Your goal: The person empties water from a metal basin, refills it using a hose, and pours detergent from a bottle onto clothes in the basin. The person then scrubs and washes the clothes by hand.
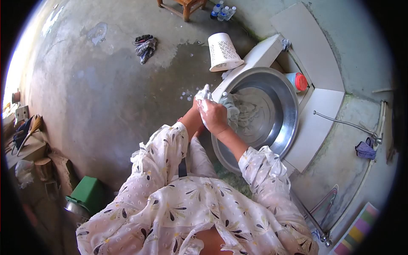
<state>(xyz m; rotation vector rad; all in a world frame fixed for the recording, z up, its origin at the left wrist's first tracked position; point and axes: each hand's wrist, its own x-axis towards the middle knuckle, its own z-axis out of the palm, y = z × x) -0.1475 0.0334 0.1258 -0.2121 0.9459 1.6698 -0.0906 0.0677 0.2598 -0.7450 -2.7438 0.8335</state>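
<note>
Two hands, one soapy white cloth, one metal basin

Nearest me are my two patterned sleeves (265, 174). Past them, both my hands close on one wet, sudsy white cloth (204, 92), held just beside the basin's rim. My right hand (214, 116) is a tight fist around it; my left hand (196, 107) is partly hidden but narrowed on the same cloth. More pale wet fabric (250, 111) lies in the one large metal basin (288, 117) and against its near side; I can't tell whether it joins what I hold.

Just beyond the basin sits one container with a red lid (301, 81). One white perforated basket (223, 53) stands near the rim, wide end down. Farther out, one dark, crumpled bundle of cloth (145, 49) lies on the wet floor (114, 93). Farthest are one wooden stool (186, 7) and at least four clear bottles (222, 13) clustered together.
</note>
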